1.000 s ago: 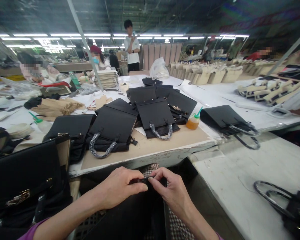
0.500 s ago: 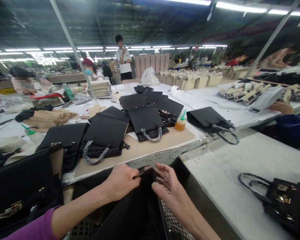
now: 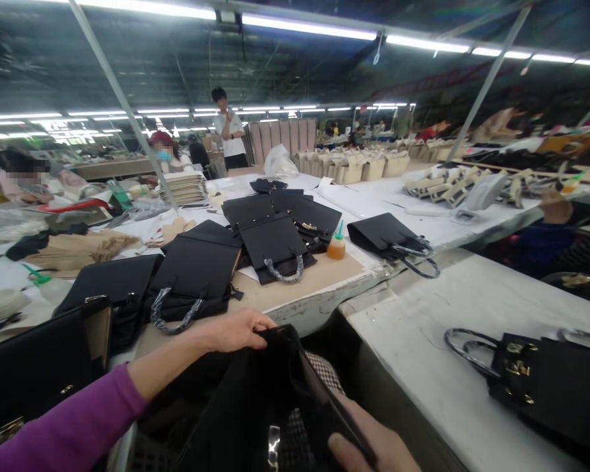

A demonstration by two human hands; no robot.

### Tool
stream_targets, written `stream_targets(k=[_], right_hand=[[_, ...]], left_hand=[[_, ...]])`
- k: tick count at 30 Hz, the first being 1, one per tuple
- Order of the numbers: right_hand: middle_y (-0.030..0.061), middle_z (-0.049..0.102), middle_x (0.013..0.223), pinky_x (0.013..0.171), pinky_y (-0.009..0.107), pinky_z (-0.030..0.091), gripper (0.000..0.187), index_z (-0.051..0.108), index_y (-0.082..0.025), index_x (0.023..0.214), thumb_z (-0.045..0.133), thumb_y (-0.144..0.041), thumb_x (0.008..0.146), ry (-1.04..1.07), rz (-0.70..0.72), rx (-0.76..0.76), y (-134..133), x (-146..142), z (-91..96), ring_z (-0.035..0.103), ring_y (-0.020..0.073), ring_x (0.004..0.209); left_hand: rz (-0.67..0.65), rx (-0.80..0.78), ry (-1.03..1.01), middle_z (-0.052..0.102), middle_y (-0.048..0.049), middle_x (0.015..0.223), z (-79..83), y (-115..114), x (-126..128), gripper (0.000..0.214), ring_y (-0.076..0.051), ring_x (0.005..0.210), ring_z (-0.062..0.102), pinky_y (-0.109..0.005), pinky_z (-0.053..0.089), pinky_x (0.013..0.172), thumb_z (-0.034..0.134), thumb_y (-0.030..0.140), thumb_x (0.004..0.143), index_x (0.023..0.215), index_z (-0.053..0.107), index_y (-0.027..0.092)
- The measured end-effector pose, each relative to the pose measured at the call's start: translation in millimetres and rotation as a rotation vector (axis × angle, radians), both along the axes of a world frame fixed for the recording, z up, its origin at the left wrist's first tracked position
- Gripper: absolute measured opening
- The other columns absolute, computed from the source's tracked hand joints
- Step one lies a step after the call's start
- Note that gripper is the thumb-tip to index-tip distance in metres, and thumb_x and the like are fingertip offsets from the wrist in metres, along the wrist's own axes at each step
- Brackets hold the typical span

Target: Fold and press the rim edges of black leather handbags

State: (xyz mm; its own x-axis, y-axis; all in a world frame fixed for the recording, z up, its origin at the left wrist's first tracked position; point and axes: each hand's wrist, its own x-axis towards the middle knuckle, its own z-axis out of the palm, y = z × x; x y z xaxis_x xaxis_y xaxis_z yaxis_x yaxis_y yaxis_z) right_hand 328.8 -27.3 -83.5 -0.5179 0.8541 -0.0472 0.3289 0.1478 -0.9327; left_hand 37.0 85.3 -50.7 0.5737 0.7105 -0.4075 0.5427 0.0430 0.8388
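Note:
A black handbag (image 3: 260, 393) lies low in front of me, its mouth spread and its dark inside showing. My left hand (image 3: 240, 331) pinches the far corner of its rim. Lower down, my right hand (image 3: 368, 436) grips the near right edge, thumb inside and fingers behind the panel. A shiny metal clasp (image 3: 274, 446) shows near the bottom of the bag. Checked cloth (image 3: 324, 370) appears beyond the right panel. More black handbags (image 3: 191, 262) with plastic-wrapped handles lie on the table ahead.
A bottle of amber liquid (image 3: 336, 246) with a green nozzle stands by the bags. To the right, another black handbag (image 3: 545, 380) rests on a pale table (image 3: 413, 341). Stacked beige pieces (image 3: 184, 188) lie farther back. Several people work beyond, and one person (image 3: 231, 134) stands.
My right hand has moved down along the bag's edge and now grips it. My left hand stays at the far corner. The bag's mouth is wider and the view has shifted right.

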Motion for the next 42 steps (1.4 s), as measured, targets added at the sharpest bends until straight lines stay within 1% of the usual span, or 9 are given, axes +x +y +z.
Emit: stream_targets(k=[3,6,9,12,16,20,26,35,42], right_hand=[[0.0069,0.065,0.133,0.106,0.041,0.047,0.048,0.060,-0.027,0.135,0.057,-0.048,0.092,0.152,-0.036,-0.215,16,31,21.3,0.059,0.0324,0.123],[0.0076,0.073,0.118,0.096,0.041,0.053,0.043,0.068,-0.026,0.125,0.063,-0.049,0.089,0.254,-0.068,-0.505,28,45,15.3,0.068,0.0321,0.108],[0.0067,0.074,0.113,0.096,0.041,0.052,0.043,0.071,-0.025,0.119,0.072,-0.047,0.081,0.250,-0.050,-0.587,31,37,-4.7,0.068,0.0311,0.105],[0.0064,0.074,0.110,0.091,0.040,0.054,0.044,0.070,-0.027,0.119,0.072,-0.049,0.081,0.322,-0.049,-0.617,22,22,-21.3,0.069,0.0305,0.101],[0.0055,0.075,0.103,0.084,0.034,0.055,0.041,0.070,-0.028,0.119,0.067,-0.051,0.085,0.317,-0.117,-0.566,8,12,-31.1,0.070,0.0279,0.095],[0.0044,0.076,0.093,0.073,0.029,0.056,0.042,0.070,-0.027,0.116,0.068,-0.052,0.083,0.269,-0.177,-0.530,5,11,-34.6,0.070,0.0245,0.083],[0.0007,0.072,0.079,0.059,0.022,0.051,0.036,0.073,-0.022,0.103,0.075,-0.047,0.077,0.249,-0.335,-0.491,7,8,-38.0,0.064,0.0165,0.067],[0.0010,0.075,0.097,0.077,0.026,0.054,0.033,0.074,-0.021,0.108,0.077,-0.033,0.078,0.297,-0.246,-0.518,20,25,-35.8,0.067,0.0177,0.084],[-0.0036,0.073,0.086,0.072,0.025,0.050,0.020,0.067,-0.023,0.098,0.074,-0.028,0.080,0.088,-0.320,-0.171,22,23,-34.7,0.064,0.0158,0.078]], left_hand=[[-0.067,-0.041,0.023,0.076,-0.0015,0.097,28.9,5,-18,0.034,-0.020,0.088,0.067,-0.026,0.049,0.081,0.062,0.017,0.072,0.104,0.072,0.017],[-0.154,-0.114,0.089,0.076,0.0001,0.086,47.3,6,-30,0.028,-0.020,0.080,0.067,-0.026,0.050,0.073,0.069,0.016,0.068,0.096,0.074,0.018],[-0.223,-0.146,0.146,0.075,0.0003,0.082,41.0,6,-32,0.031,-0.020,0.076,0.066,-0.027,0.050,0.070,0.070,0.008,0.062,0.091,0.073,0.018],[-0.245,-0.131,0.105,0.072,-0.0034,0.112,23.0,2,-27,0.053,-0.022,0.103,0.064,-0.031,0.048,0.091,0.069,0.002,0.060,0.110,0.066,0.020],[-0.217,-0.131,-0.132,0.063,-0.0063,0.128,10.7,-2,-20,0.058,-0.021,0.120,0.056,-0.033,0.038,0.106,0.077,0.010,0.067,0.120,0.057,0.021],[-0.153,-0.035,0.060,0.067,0.0002,0.097,9.4,-1,-10,0.041,-0.018,0.090,0.061,-0.027,0.046,0.081,0.082,0.024,0.067,0.103,0.064,0.019],[-0.271,0.104,0.167,0.057,0.0050,0.078,4.4,7,11,0.020,-0.013,0.075,0.051,-0.022,0.038,0.067,0.078,0.031,0.073,0.081,0.066,0.018],[-0.350,0.120,0.156,0.061,0.0017,0.094,-5.9,13,22,0.022,-0.016,0.088,0.056,-0.024,0.040,0.082,0.064,0.033,0.086,0.072,0.057,0.018],[-0.297,0.058,0.143,0.060,-0.0008,0.128,-2.5,12,20,0.018,-0.023,0.116,0.054,-0.029,0.035,0.101,0.067,0.028,0.082,0.069,0.059,0.018]])
